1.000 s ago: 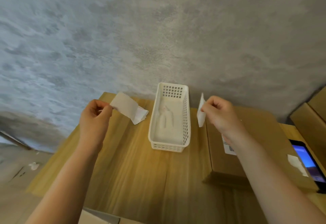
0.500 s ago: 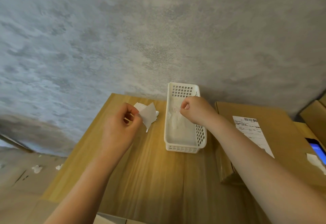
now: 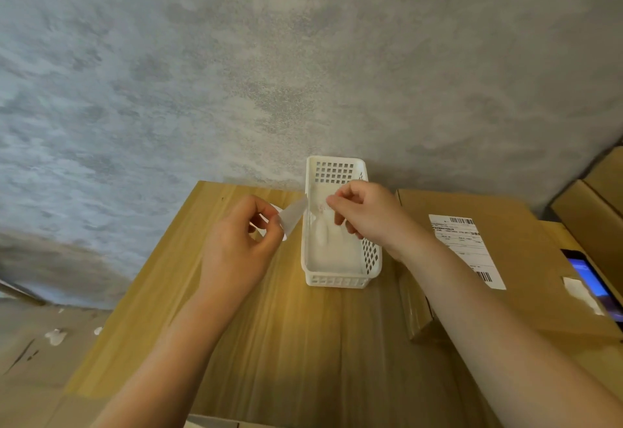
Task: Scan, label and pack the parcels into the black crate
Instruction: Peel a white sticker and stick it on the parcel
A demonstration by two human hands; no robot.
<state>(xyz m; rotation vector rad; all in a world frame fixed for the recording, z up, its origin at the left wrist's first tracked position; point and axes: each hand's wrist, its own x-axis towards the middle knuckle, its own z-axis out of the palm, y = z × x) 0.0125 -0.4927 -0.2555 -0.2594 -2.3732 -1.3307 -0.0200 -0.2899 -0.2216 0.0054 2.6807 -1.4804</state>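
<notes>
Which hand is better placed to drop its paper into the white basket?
Right, probably. The right hand already hangs over the white basket; the left hand, pinching a paper strip, is beside it over the table.

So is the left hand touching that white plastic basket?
Apart. In the head view, the left hand pinches a white paper strip, with bare wooden table between it and the white plastic basket.
</notes>
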